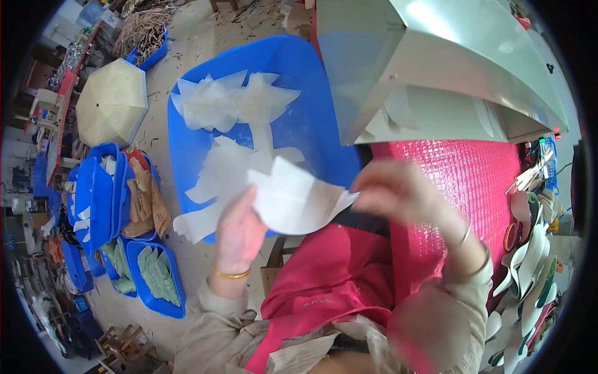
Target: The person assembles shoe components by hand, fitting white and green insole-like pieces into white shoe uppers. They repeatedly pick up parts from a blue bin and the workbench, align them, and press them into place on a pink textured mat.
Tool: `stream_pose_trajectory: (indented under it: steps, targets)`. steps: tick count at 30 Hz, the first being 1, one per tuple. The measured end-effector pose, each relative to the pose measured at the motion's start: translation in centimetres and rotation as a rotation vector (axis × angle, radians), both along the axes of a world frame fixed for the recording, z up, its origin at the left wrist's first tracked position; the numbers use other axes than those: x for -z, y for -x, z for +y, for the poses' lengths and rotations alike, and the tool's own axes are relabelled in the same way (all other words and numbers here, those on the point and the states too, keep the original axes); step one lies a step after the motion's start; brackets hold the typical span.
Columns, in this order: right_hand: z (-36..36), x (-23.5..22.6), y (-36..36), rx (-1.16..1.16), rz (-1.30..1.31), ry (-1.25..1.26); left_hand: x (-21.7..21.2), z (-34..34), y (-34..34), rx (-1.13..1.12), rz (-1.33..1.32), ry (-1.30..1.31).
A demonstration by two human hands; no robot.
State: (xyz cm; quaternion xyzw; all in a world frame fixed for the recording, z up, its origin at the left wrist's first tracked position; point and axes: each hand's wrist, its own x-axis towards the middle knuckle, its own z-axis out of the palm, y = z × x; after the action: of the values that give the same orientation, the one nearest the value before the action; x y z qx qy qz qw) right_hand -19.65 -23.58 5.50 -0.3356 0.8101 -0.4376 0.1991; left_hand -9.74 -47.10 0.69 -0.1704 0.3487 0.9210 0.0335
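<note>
A small stack of thin white cut pieces [299, 202], curved below and pointed at the ends, is held up in front of my apron. My left hand [240, 227] grips its left end, thumb along the edge, the other fingers partly hidden. At the right tip, my right hand [389, 190] has its fingers curled together on the pieces; motion blurs it. Beyond and below my hands is a large blue tub [311, 81]. Loose heaps of similar white pieces [212, 103] lie inside it, some fanned out.
A pale metal hood [448, 68] overhangs a pink, shiny-covered worktop [473, 181] at right. Curved white and green pieces [529, 274] are stacked at the right edge. Left are blue bins [152, 280] with cloth-like pieces and an open cream umbrella [112, 103].
</note>
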Motion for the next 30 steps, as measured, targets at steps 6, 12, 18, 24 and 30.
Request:
stream_pose_trajectory:
  steps: [6, 12, 18, 24, 30]
  targets:
    - [-5.0, 2.3, -7.5, 0.3, 0.43, 0.063, 0.0, 2.0, -1.8, 0.363, 0.066, -0.041]
    - [-1.9, 3.0, -9.2, 0.303, -0.13, 0.387, -1.3, 4.6, -2.6, 0.277, 0.092, 0.143]
    - [5.8, 3.2, -11.9, 0.711, -0.203, 0.592, 3.5, -0.1, -0.9, 0.001, 0.016, 0.232]
    - [14.9, 1.4, -15.3, 0.918, -0.211, 1.05, 5.7, -4.9, -1.5, -0.084, -0.082, 0.331]
    - [23.7, -3.4, -10.7, 0.993, -0.041, 0.964, 6.2, -10.8, -1.5, -0.227, -0.154, 0.351]
